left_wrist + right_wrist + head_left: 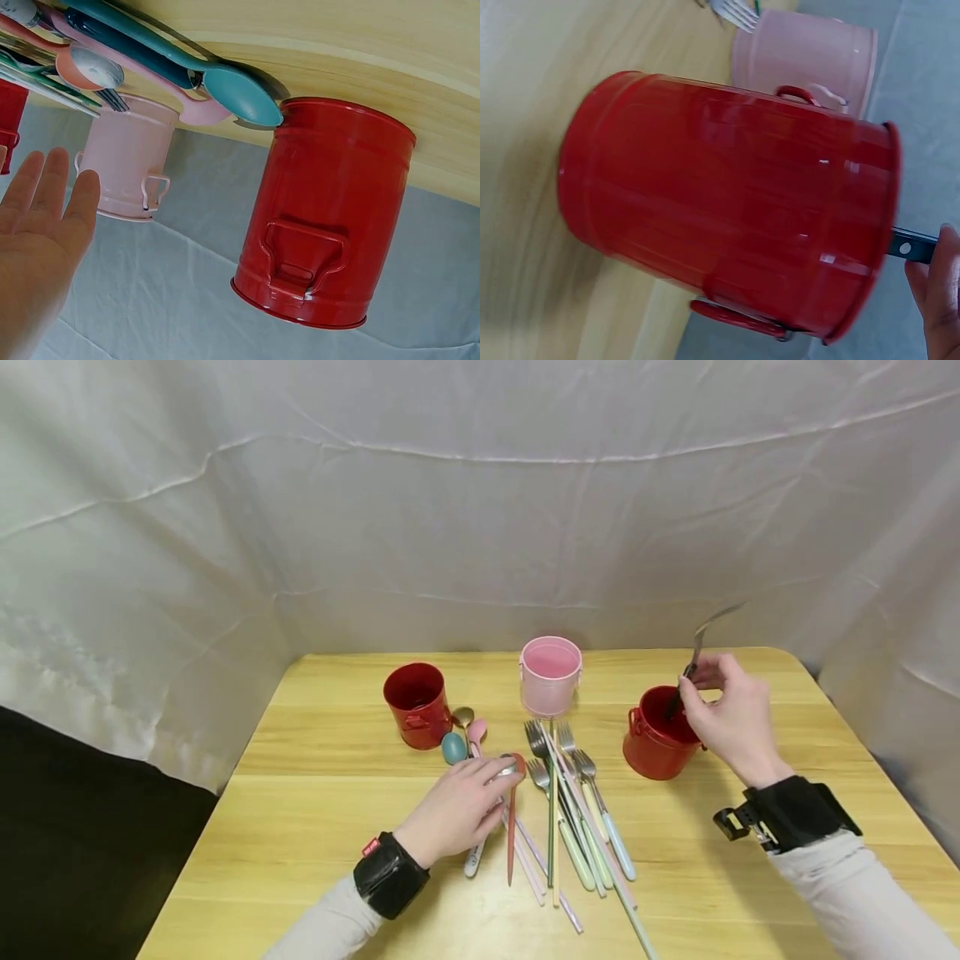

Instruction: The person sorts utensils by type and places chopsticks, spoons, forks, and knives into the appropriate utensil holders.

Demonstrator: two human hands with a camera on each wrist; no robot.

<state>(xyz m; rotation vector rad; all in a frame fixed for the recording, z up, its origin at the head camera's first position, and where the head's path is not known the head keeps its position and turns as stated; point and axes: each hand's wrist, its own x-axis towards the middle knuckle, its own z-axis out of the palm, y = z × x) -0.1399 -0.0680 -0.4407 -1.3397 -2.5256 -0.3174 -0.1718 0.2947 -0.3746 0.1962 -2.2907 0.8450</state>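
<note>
My right hand [738, 718] pinches a fork [699, 643] by its dark handle. The fork is seen edge-on, its metal end up and the handle's lower end inside the right red bucket [654, 752]. In the right wrist view the riveted dark handle [913, 245] shows past the bucket's rim. My left hand [461, 802] is over the spoons with its fingers extended, near an orange-red spoon [512, 827]; whether it touches them cannot be told. A teal spoon [244, 96] and a pink spoon [202, 112] lie by the left red bucket [322, 202].
A pink bucket [551, 689] stands at the back middle. Several forks [586, 766] and chopsticks [551, 835] lie in a loose pile between my hands. A gold-coloured spoon [463, 717] lies beside the left red bucket. Grey cloth [480, 543] hangs behind the wooden table [300, 827].
</note>
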